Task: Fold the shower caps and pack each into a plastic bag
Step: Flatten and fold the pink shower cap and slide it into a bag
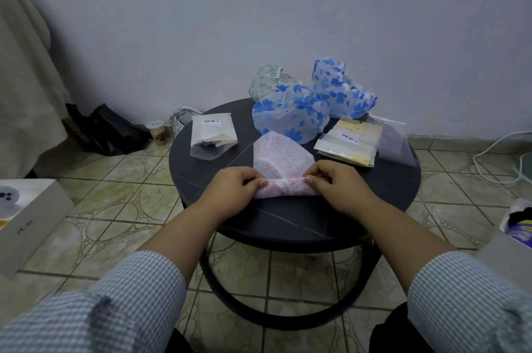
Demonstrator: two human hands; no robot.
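Round dark bench (288, 226) with thin pale streaks, black ring frame under it, on tiled floor (115, 208) with circle pattern. Plain grey-white wall (259, 7) behind.

Pink shower cap (280, 162) at near-centre of bench, near edge rolled into a tube. Left hand (230, 188) gripping left end of roll, fingers (253, 180) curled round it. Right hand (335, 185) pinching right end, fingers curled too. Unrolled part of cap spread flat beyond the hands.

Blue-flower shower cap (290, 114) just behind pink one, touching it. Second blue-flower cap (342, 88) and green-print cap (266, 79) at far edge of bench.

Packed plastic bag (211, 135) with barcode label at left of bench. Stack of flat plastic bags (349, 141) at right, clear bag (394, 142) beside it overhanging the edge.

On floor: black bag (106, 128), small cup (157, 131), foil bag (180, 119) by the wall; white box (26, 220) at left; white cable (495, 157) at right. Pale cloth (23, 79) draped at far left.
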